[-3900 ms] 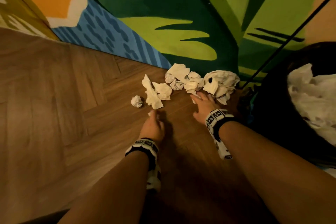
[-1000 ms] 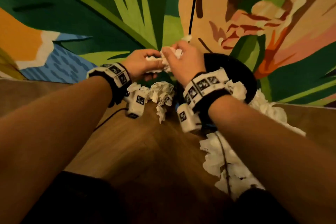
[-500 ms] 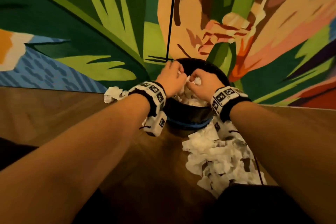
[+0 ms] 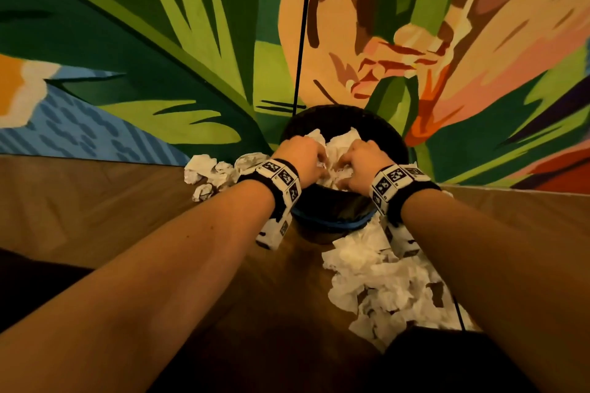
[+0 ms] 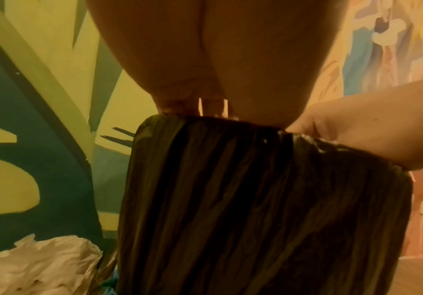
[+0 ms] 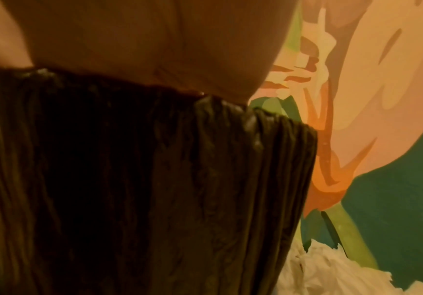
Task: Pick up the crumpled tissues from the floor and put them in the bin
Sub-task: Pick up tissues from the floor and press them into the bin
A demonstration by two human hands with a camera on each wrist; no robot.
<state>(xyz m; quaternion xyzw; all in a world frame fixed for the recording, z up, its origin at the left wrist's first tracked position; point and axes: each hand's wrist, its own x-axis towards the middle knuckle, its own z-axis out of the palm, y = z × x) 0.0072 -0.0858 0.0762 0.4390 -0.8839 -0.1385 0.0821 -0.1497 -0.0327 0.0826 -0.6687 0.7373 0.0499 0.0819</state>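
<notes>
Head view first: both hands are down in the mouth of the black bin (image 4: 335,217), which sits just above the middle of the frame against the painted wall (image 4: 159,41). The left hand (image 4: 301,158) and the right hand (image 4: 362,161) sit close together, knuckles up, fingers curled down into the white tissues in the bin (image 4: 343,140). Looks like they're bunched around the paper, though the fingertips are buried so I can't swear to the grip. More crumpled tissues on the floor (image 4: 209,174) lie left of the bin, and a bigger heap of tissues (image 4: 380,284) spreads below the bin toward the lower right on the wooden floor (image 4: 95,201). A thin black cord (image 4: 301,29) runs straight up the wall from the bin. Left wrist view: mostly the wrinkly black bin liner (image 5: 256,209) with the palm above it, the other hand coming in from the right edge, and some tissue at lower left. Right wrist view: same liner filling the left, palm at top, tissue at lower right; fingers hidden in both.
</notes>
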